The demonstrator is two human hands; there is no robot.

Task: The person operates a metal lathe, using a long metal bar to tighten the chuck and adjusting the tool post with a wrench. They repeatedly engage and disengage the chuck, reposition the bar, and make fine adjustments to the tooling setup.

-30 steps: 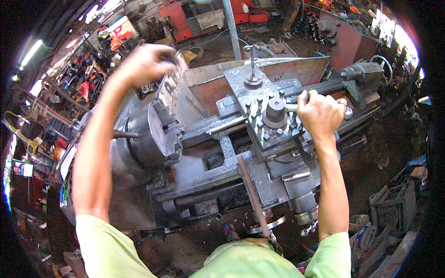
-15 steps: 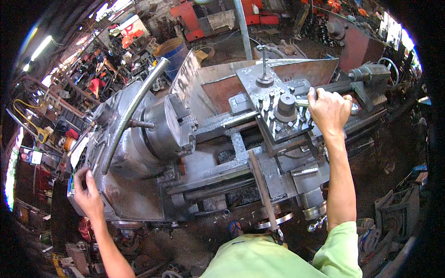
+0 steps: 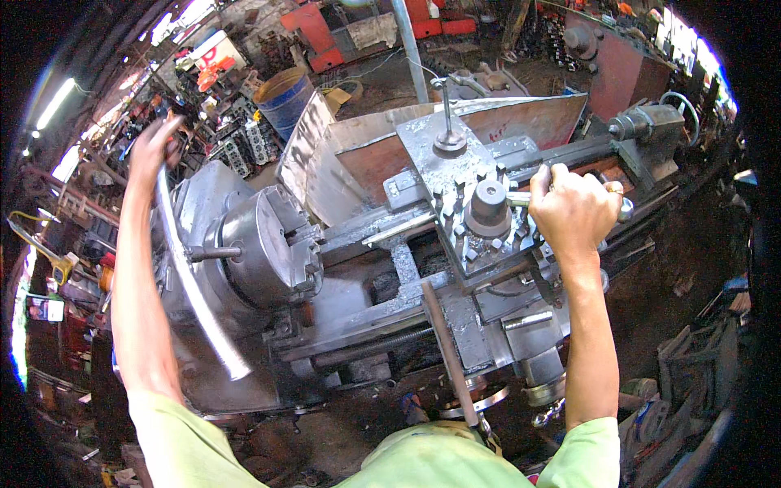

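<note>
A metal lathe fills the middle. My left hand, slightly blurred, is closed round the upper end of a long curved steel lever bar in front of the headstock. To the right of that bar sits the jawed chuck, with nothing visible in its jaws. My right hand wraps round the tool post handle, whose ball end shows beyond my fingers. The handle joins the round tool post hub, which stands on a square block with several bolts and metal chips.
A wooden-looking handle rises near my body beside a handwheel. At the right is the tailstock. Bent sheet-metal guards stand behind the bed, with a blue drum further back. Scrap parts lie at the lower right.
My left hand has risen from beside the headstock's near edge to the lever bar's top. The bar has swung, its upper end now leaning left. My right hand stays on the handle.
</note>
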